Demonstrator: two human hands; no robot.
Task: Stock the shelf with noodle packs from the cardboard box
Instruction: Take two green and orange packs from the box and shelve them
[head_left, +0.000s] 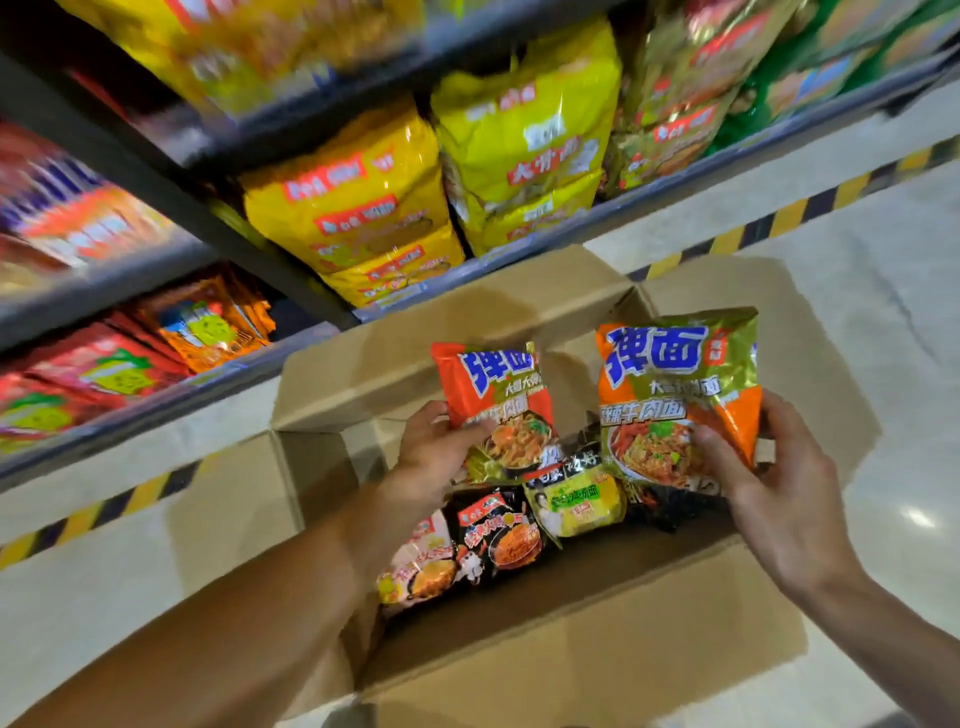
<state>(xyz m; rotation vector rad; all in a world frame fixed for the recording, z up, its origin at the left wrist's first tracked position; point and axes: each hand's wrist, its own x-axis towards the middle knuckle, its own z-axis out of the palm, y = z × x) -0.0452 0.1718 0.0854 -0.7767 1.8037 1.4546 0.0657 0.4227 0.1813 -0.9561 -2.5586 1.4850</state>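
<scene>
An open cardboard box (571, 649) stands on the floor in front of the shelf (675, 187). My left hand (436, 452) grips an orange and green noodle pack (493, 395) above the box. My right hand (784, 493) holds a matching orange and green noodle pack (670, 389), a little higher and to the right. Inside the box lie a yellow pack (582, 504), a black pack (498, 535) and a pale pack (421, 566), with more partly hidden under the held ones.
Yellow multi-packs (363, 208) and lime-yellow multi-packs (524, 140) fill the lower shelf; red and orange packs (130, 358) sit at the left. A yellow and black hazard stripe (779, 218) runs along the shelf base. Pale glossy floor (893, 322) lies to the right.
</scene>
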